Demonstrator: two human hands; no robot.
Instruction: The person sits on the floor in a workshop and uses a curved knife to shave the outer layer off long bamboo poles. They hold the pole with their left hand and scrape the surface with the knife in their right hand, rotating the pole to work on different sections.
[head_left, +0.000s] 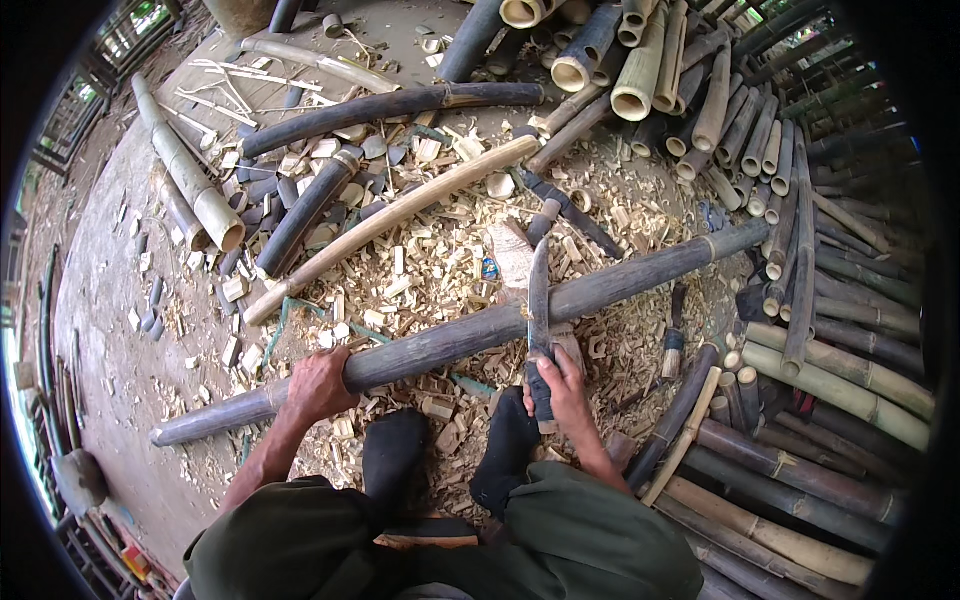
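A long dark bamboo pole (450, 343) lies slantwise in front of my feet, rising from the lower left to the right. My left hand (318, 385) is wrapped around it left of the middle. In my right hand (562, 390) is a large knife (539, 285), held by its dark wrapped handle. Its curved blade points away from me and crosses over the pole; whether the edge touches the bamboo I cannot tell. Under the pole, near the blade, shows a pale wooden block (512, 255).
Wood chips (440, 260) cover the ground around the pole. Beyond it lie a peeled pale pole (400, 225) and a curved dark bamboo piece (390, 103). Stacked bamboo poles (800, 460) fill the right side; cut hollow tubes (632, 103) are heaped at the back right. Another tool (674, 335) stands near the pole.
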